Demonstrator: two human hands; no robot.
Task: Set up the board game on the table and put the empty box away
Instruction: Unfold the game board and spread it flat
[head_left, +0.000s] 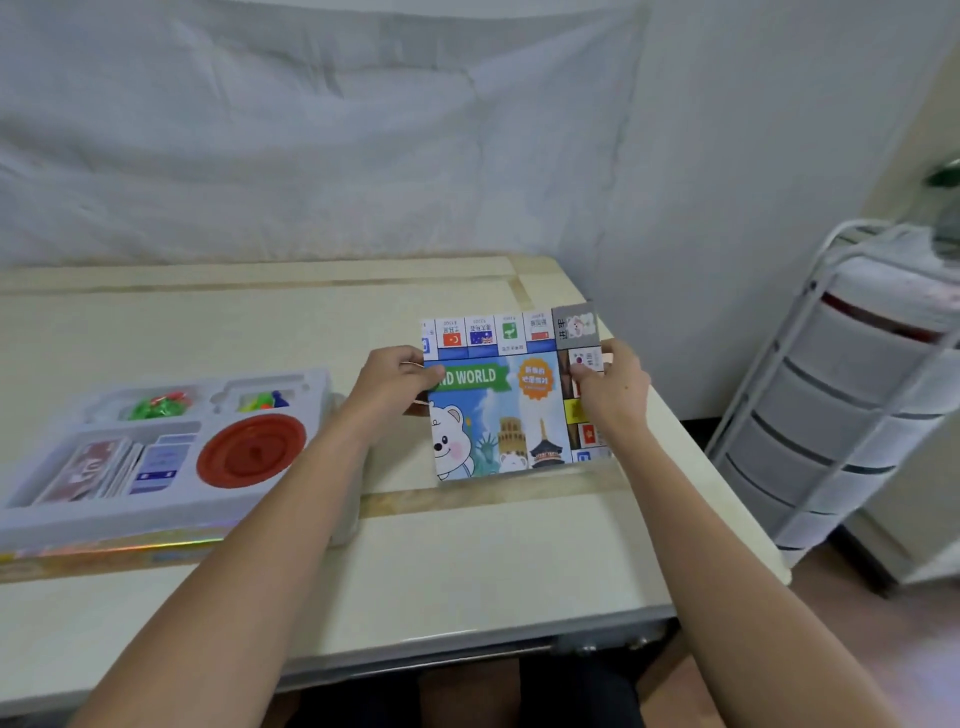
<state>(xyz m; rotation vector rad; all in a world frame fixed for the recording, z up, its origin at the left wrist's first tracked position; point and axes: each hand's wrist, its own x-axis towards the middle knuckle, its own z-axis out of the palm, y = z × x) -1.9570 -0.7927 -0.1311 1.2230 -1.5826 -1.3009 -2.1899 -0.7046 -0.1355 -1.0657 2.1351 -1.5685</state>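
Observation:
A folded game board (498, 405), printed with a cartoon bear, landmarks and flag squares, lies on the right part of the pale table (467, 561). My left hand (397, 382) pinches its left edge. My right hand (610, 389) grips its right edge near the top corner. To the left stands the open game box (104, 551) with a white plastic tray (171, 499) in it. The tray holds a red round disc (252, 449), stacks of cards (98, 470), green pieces (156, 406) and coloured pawns (262, 400).
A white cloth hangs on the wall behind the table. A white drawer cart (852, 405) on a metal frame stands to the right of the table. The table's right edge runs close to the board.

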